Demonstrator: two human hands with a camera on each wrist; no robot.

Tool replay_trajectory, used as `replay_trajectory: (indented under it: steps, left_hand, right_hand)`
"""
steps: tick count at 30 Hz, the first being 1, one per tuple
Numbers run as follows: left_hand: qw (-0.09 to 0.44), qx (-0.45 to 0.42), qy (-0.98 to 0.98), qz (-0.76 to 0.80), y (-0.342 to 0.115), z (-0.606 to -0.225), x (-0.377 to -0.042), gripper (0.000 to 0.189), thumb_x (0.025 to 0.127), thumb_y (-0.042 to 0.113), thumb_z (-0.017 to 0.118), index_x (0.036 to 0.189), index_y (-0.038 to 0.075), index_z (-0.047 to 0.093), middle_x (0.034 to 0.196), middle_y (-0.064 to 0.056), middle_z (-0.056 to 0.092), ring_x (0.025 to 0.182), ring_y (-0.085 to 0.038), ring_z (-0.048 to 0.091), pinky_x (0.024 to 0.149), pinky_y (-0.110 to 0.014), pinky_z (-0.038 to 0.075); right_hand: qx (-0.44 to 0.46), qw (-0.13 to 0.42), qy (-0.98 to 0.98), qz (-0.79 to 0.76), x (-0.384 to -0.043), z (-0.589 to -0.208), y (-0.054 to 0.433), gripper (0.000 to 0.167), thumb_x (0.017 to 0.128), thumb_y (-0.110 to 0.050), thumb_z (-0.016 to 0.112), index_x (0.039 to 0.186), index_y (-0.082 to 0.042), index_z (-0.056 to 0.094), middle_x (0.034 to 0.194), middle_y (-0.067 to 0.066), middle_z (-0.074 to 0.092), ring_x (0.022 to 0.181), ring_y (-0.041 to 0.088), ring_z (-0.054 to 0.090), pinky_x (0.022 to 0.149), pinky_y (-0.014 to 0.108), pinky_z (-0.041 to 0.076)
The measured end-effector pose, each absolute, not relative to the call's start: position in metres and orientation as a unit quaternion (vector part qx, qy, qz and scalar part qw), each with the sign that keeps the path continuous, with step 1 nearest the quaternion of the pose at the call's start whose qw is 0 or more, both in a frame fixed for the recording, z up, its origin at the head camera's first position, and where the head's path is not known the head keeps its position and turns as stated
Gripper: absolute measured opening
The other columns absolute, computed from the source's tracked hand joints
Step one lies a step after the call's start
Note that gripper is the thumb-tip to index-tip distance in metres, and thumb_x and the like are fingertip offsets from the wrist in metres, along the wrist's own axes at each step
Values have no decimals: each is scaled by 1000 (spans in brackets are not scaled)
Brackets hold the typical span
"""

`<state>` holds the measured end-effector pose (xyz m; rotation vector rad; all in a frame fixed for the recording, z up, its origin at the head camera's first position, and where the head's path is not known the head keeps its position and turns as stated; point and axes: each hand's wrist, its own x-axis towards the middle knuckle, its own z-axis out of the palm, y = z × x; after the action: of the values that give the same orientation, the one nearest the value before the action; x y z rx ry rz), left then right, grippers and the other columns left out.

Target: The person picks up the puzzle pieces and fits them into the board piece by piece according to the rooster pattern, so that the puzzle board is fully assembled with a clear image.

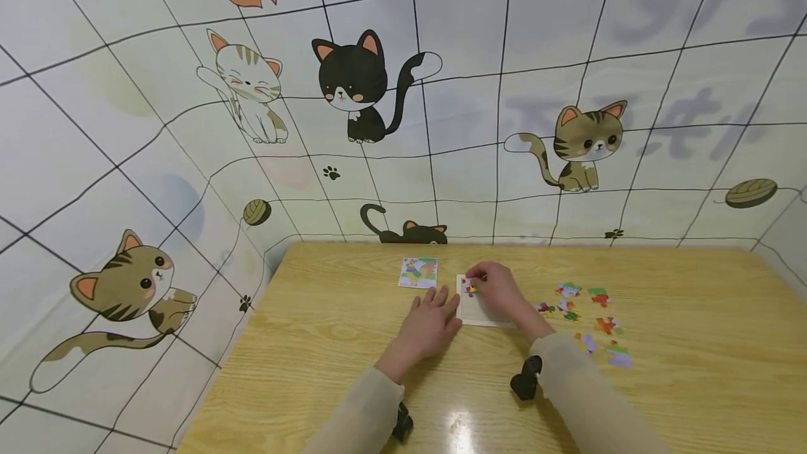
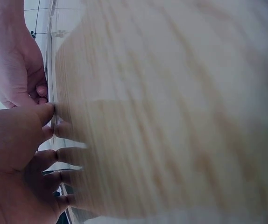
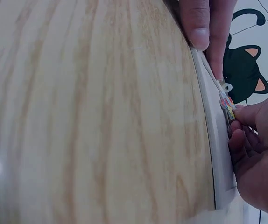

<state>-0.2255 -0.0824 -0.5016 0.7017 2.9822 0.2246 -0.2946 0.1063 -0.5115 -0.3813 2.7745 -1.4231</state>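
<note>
A white puzzle tray (image 1: 485, 314) lies on the table, with colourful puzzle pieces (image 1: 467, 283) at its upper left corner. There my right hand (image 1: 498, 291) pinches a small jigsaw piece (image 3: 229, 108) between thumb and curled fingers, low over the tray. Part of the tray is hidden beneath this hand. My left hand (image 1: 430, 323) rests palm down with fingers spread, the fingertips and thumb at the tray's left edge. In the right wrist view, the left hand's thumb (image 3: 200, 37) touches the tray's rim.
Several loose jigsaw pieces (image 1: 569, 290) are scattered on the wooden table (image 1: 328, 328) to the right of the tray, some near the right forearm. A square picture card (image 1: 419, 273) lies beyond the left hand. A cat-patterned wall covering (image 1: 466, 181) borders the table's far edge.
</note>
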Motion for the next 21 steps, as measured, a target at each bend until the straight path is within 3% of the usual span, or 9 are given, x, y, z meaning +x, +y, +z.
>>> replay_trajectory:
  steps: [21]
  left_hand:
    - [46, 222, 970, 87, -82, -500, -224, 51, 109, 37, 48, 154, 14, 49, 161, -14, 38, 149, -37, 33, 116, -57, 33]
  right_hand:
    - [-109, -45, 897, -427, -296, -521, 104, 10, 95, -2, 68, 101, 3, 73, 98, 14, 68, 92, 29, 62, 83, 47, 52]
